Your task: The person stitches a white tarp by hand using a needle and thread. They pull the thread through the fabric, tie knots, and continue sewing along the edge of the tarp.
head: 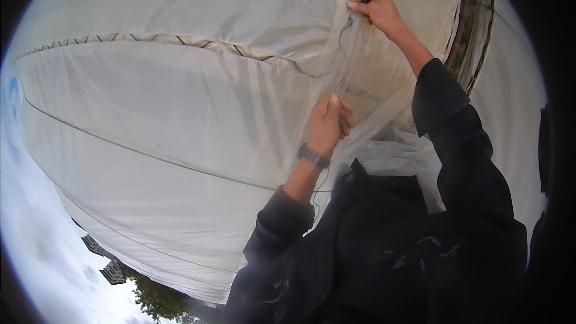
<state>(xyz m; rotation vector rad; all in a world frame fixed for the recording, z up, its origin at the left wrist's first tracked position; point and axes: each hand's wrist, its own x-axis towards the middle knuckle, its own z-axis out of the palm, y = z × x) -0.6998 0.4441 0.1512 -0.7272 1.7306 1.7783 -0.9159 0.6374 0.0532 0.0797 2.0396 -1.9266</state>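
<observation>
A large sheet of translucent white plastic film [171, 85] covers the greenhouse-like structure before me. Between thumb and fingers, my right hand [377, 11] pinches the top of a narrow folded film strip [338, 31]. A thin dark wavy wire [345, 40], apparently wiggle wire, runs down along this strip. Lower down, my left hand [328, 121], with a dark watch [313, 155] on its wrist, closes around the wire; its fingertips are partly hidden. The wire's loose tail [317, 209] hangs below that hand. Whether the left hand also grips film is unclear.
Zigzag wire [153, 37] runs along a film seam at upper left. A thin line [157, 160] crosses the sheet lower down. Bunched film [391, 155] lies against my dark clothing. Green plants [461, 58] show through a gap at right. Trees [157, 294] stand at lower left.
</observation>
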